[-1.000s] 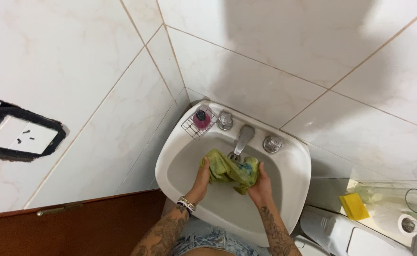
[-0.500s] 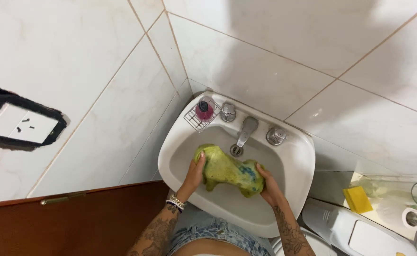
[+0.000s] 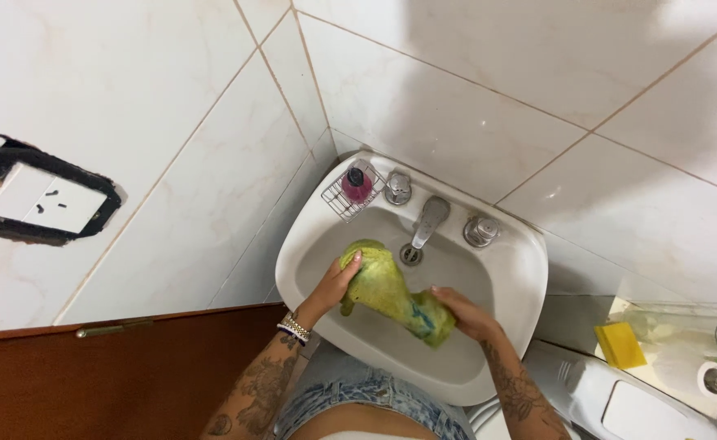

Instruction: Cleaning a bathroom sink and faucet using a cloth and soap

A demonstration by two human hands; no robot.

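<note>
Wet green cloth gripped by left hand at 10 o'clock, right hand at 4, inside sink; wringing judged underway, opposite twisting needed.

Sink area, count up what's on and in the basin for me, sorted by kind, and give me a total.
Green-yellow cloth, held by the left hand and right hand: 1
Tap handles: 2
Spout: 1
Wire soap basket: 1
Pink bottle in the basket: 1
Drain: 1
Total: 7
</note>
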